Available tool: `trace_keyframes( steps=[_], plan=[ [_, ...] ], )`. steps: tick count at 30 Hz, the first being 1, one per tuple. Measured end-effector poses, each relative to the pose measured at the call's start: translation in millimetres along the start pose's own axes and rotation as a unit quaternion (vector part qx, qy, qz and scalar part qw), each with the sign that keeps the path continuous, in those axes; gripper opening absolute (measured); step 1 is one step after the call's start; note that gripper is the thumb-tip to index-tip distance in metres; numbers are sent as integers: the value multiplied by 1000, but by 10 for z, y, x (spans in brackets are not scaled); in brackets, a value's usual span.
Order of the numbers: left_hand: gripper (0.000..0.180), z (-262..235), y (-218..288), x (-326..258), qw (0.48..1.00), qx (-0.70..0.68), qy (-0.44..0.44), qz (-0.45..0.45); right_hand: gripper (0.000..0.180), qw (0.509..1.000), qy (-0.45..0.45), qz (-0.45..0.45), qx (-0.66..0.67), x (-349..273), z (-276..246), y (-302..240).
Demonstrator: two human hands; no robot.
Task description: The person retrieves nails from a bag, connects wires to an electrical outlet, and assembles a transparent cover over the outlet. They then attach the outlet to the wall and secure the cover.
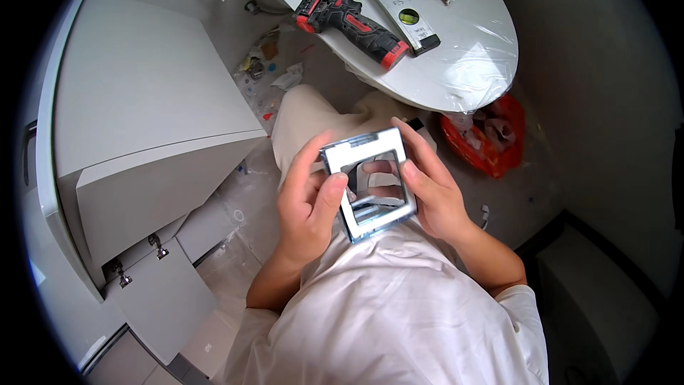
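Observation:
Both my hands hold a square silver-grey frame plate (356,150) with an open middle, close to my chest. My left hand (308,199) grips its left edge, thumb pressed on the front rim. My right hand (434,192) grips the right edge, and its fingers show through the opening from behind. The frame is tilted slightly. Below it lie my white shirt and beige trousers.
A red and black cordless drill (349,18) and a spirit level (399,7) lie on a white lid wrapped in plastic film (463,64). A white cabinet (142,114) stands at left. A red bag (484,139) and scattered wrappers (263,71) lie on the floor.

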State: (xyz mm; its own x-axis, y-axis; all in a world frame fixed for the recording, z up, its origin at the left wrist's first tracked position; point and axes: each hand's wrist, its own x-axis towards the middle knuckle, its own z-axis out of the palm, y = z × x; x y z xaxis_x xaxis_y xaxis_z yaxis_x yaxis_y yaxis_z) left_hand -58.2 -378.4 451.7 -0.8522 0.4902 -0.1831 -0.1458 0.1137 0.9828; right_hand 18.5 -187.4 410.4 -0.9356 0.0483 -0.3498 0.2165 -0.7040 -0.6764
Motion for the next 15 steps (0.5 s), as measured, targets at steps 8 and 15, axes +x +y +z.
trace_keyframes(
  steps=[8, 15],
  plan=[
    [57, -29, -65, -81, 984, 77, 49, 156, 55, 959, -57, -89, -263, -118, -216, -59],
    [60, -49, 34, -37, 898, 292, 26, 328, 42, 933, 10, -129, -336, -107, -79, -139]
  ],
)
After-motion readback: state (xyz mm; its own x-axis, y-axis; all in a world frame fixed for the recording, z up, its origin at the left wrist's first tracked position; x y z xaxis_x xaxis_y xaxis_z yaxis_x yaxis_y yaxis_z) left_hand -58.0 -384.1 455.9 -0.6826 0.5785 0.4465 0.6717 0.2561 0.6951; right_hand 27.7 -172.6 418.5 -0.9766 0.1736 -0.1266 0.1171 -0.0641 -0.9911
